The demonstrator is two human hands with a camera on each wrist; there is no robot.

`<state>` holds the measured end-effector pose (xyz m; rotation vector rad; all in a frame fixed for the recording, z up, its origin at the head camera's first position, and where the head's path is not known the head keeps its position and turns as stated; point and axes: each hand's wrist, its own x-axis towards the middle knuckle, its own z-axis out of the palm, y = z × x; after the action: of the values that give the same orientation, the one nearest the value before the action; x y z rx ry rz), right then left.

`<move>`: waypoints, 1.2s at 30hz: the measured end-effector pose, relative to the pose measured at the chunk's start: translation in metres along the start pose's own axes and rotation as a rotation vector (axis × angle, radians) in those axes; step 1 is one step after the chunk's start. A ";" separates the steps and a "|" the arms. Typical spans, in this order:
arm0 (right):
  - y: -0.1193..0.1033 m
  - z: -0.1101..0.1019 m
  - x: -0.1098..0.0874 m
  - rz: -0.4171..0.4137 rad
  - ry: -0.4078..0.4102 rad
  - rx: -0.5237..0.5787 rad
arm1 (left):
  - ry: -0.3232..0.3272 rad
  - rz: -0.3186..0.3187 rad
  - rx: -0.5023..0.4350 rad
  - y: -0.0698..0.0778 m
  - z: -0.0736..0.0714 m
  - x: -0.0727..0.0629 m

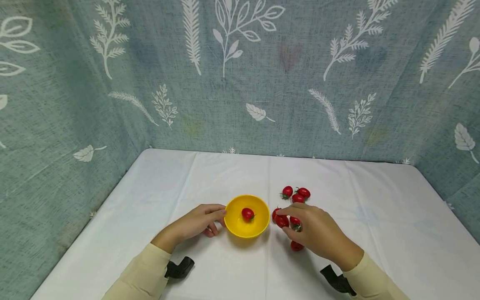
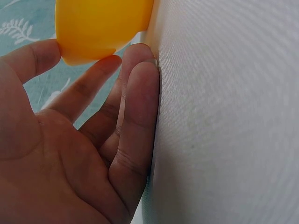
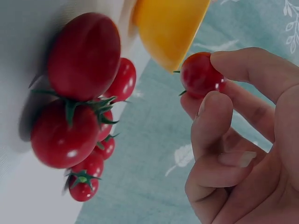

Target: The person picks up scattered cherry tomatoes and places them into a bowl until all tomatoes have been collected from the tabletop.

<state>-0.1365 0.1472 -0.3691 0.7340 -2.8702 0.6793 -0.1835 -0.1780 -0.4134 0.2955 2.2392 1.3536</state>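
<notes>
A yellow bowl [image 1: 231, 227] stands on the white cloth with one cherry tomato [image 1: 247, 214] inside. My left hand [image 1: 196, 223] holds the bowl's left side, thumb and index finger against its wall in the left wrist view; the other fingers rest beside the cloth. Just right of the bowl, my right hand [image 1: 318, 229] pinches a cherry tomato [image 3: 201, 74] between thumb and fingertips, raised off the cloth. Several more cherry tomatoes [image 3: 84, 56] with green stems lie under and beyond this hand, partly hidden by it in the head view.
Three loose tomatoes [image 1: 287, 191] sit together behind the right hand, and another tomato [image 1: 296, 246] lies in front of it. A white cloth [image 1: 210, 175] covers the table. Patterned grey-green fabric [image 1: 210, 112] hangs behind and at both sides.
</notes>
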 end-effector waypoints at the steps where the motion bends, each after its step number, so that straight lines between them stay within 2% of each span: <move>1: -0.001 -0.001 0.000 -0.015 0.005 0.007 | 0.001 -0.003 -0.003 -0.001 0.000 0.000; 9: -0.014 0.002 0.008 -0.080 0.026 0.059 | -0.003 -0.006 -0.011 -0.004 0.001 0.001; 15: -0.021 0.011 0.021 -0.124 0.022 0.035 | 0.008 -0.012 -0.008 -0.004 0.001 0.001; 20: -0.026 0.019 0.032 -0.102 -0.031 0.041 | 0.003 -0.004 -0.010 -0.004 0.000 0.000; 30: -0.029 0.026 0.046 -0.031 -0.070 0.021 | -0.010 0.010 -0.017 -0.003 -0.001 0.000; 36: -0.030 0.031 0.052 -0.024 -0.084 0.013 | -0.009 0.016 -0.016 -0.003 -0.001 -0.001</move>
<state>-0.1671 0.0874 -0.3740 0.8156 -2.9297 0.6805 -0.1836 -0.1809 -0.4154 0.3135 2.2224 1.3748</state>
